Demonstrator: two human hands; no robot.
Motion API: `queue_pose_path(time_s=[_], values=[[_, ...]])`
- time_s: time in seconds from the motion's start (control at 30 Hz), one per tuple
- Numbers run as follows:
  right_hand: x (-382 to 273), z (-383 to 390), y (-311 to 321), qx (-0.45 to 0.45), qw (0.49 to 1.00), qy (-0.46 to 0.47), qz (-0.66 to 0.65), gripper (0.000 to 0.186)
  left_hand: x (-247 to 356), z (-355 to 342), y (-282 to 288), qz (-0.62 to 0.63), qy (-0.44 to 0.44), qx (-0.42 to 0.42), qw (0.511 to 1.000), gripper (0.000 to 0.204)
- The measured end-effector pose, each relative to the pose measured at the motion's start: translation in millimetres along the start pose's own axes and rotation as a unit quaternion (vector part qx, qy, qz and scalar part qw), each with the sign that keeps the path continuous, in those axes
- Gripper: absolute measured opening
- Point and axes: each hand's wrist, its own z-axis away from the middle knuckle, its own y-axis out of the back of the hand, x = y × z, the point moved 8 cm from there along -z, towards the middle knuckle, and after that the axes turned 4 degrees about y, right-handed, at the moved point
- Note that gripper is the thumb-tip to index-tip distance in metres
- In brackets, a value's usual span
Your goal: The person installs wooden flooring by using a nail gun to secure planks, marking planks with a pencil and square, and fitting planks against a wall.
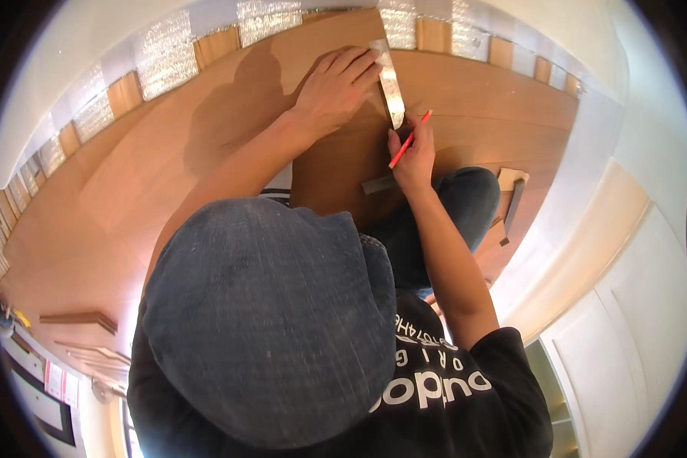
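Note:
My left hand lies with its fingers stretched out on a brown wood plank. Its fingertips reach the upper part of a shiny metal straightedge, which runs along the plank's right edge. Close to the lower end of that straightedge is my right hand, closed around a red pencil. The pencil slants across the fingers, its upper end pointing away to the right. Whether the right fingertips touch the straightedge, I cannot tell. A short dark grey strip lies just below the right hand.
Wood flooring spreads around the plank. Along the far edge run silvery foil and wood battens. A wood piece with a dark bar lies right of my knee. More boards lie at the left, and a white wall stands right.

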Motion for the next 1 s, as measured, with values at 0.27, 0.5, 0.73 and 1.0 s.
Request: queue_pose_path(time_s=[0.27,0.5,0.73,1.0], values=[[1,-14,0,0.038,0.998,0.044,0.011,0.048,1,-12,-12,-0.025,0.039,0.001,0.999,0.061],[11,-16,3,0.030,0.998,-0.003,-0.052,0.047,12,-18,-24,-0.065,0.036,0.005,0.997,0.067],[15,-19,7,0.028,0.998,-0.005,-0.054,0.048,7,-18,-27,-0.075,0.021,0.007,0.997,0.058],[14,-20,7,0.014,0.996,-0.027,-0.080,0.044,9,-21,-28,-0.088,0.015,0.004,0.996,0.054]])
